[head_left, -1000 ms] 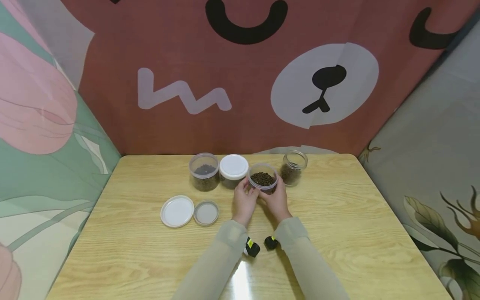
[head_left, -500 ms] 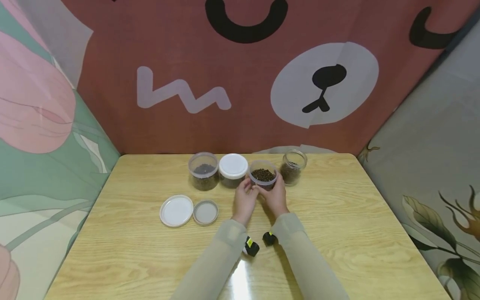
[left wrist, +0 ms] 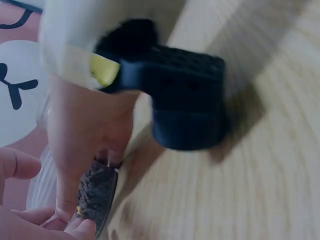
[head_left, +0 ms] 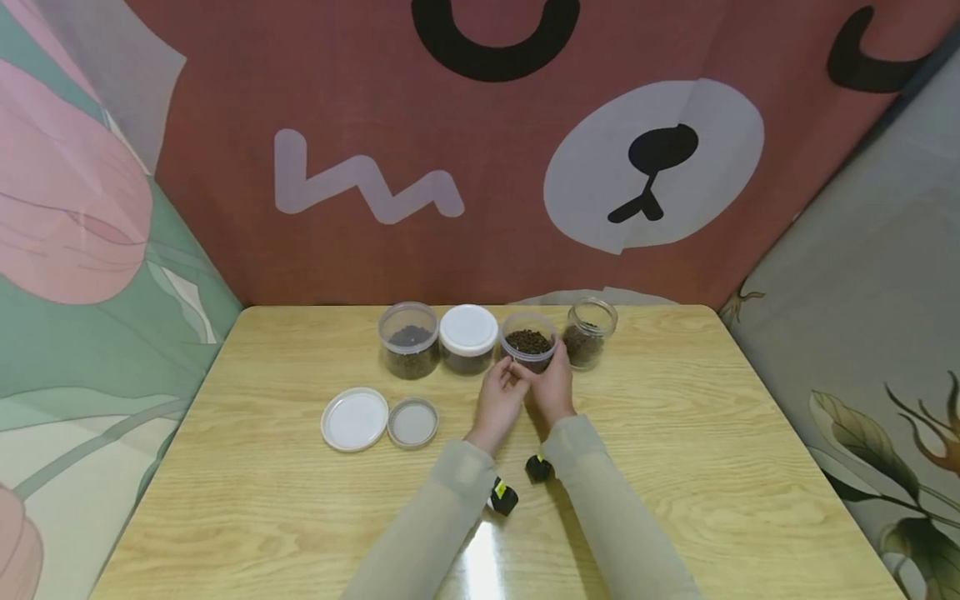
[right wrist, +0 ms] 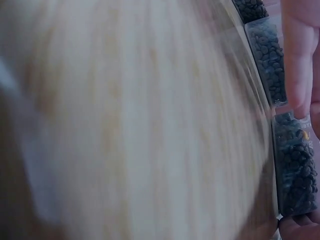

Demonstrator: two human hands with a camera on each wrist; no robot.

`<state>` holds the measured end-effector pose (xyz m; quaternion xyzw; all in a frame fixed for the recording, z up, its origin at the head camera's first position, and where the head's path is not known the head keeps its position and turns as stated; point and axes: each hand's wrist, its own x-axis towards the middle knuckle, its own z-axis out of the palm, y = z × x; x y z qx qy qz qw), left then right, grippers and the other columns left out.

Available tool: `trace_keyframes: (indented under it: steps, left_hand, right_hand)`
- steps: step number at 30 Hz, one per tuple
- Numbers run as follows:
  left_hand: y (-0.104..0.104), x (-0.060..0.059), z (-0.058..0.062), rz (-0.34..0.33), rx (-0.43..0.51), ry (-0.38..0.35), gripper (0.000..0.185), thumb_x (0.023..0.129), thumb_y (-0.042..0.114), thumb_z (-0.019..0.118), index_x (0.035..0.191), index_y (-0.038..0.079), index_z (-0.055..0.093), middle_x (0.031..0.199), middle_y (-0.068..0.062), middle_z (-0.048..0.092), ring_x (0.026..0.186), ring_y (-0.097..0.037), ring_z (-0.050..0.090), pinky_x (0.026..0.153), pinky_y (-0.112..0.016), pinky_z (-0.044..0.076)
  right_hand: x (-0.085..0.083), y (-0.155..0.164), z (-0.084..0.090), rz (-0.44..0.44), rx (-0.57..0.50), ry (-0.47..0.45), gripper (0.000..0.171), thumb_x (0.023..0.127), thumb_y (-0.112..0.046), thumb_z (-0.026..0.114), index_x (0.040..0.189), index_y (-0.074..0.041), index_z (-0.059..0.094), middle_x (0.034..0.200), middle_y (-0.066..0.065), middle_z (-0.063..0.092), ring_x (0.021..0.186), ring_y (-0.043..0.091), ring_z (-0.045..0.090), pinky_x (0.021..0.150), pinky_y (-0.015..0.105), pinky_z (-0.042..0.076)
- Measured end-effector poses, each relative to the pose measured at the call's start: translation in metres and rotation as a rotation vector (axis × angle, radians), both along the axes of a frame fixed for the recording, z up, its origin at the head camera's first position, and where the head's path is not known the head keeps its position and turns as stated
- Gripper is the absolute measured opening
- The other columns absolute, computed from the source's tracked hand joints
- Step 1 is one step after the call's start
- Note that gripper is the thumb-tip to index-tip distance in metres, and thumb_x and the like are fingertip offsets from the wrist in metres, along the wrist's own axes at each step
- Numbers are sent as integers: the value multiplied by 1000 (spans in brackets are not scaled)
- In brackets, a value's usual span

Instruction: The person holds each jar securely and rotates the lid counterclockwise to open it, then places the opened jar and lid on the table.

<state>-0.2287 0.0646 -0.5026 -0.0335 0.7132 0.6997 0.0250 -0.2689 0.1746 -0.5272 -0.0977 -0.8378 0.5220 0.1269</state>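
An open clear plastic jar (head_left: 528, 337) of dark brown grains stands at the back of the table, third from left in a row. My right hand (head_left: 552, 387) holds its right side, thumb across the front. My left hand (head_left: 501, 398) is at the jar's front left, its loosely bent fingers close to the right thumb; whether they touch the jar is hard to tell. In the left wrist view the left fingers (left wrist: 35, 215) lie beside the right thumb. A small yellow fleck shows at the jar (right wrist: 296, 165) in the right wrist view.
Left of it stand a white-lidded jar (head_left: 468, 333) and an open wide jar (head_left: 408, 342). An open glass jar (head_left: 590, 333) stands close on the right. A white lid (head_left: 355, 419) and a smaller greyish lid (head_left: 413, 422) lie front left. Black wrist cameras (head_left: 504, 498) hang under the sleeves.
The jar has moved slightly back, into line with the others. My left hand has come off its left side and shifted toward the right thumb. The right hand keeps its hold.
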Motion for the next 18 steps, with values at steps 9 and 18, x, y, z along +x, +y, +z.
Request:
trace_keyframes:
  steps: [9,18]
  left_hand:
    - [-4,0,-6,-46,-170,72,63,89,7,63,146,-8,45,150,-29,43,136,-44,46,113,-49,40]
    - [-10,3,-5,-90,-197,63,60,91,9,63,147,-6,45,151,-26,44,137,-45,45,115,-51,37]
  right_hand:
    - [-2,-1,0,6,15,4,103,75,-17,90,154,7,28,154,31,36,143,40,37,121,46,27]
    - [-2,0,1,19,32,7,105,76,-21,91,154,7,25,153,32,35,143,41,35,122,47,25]
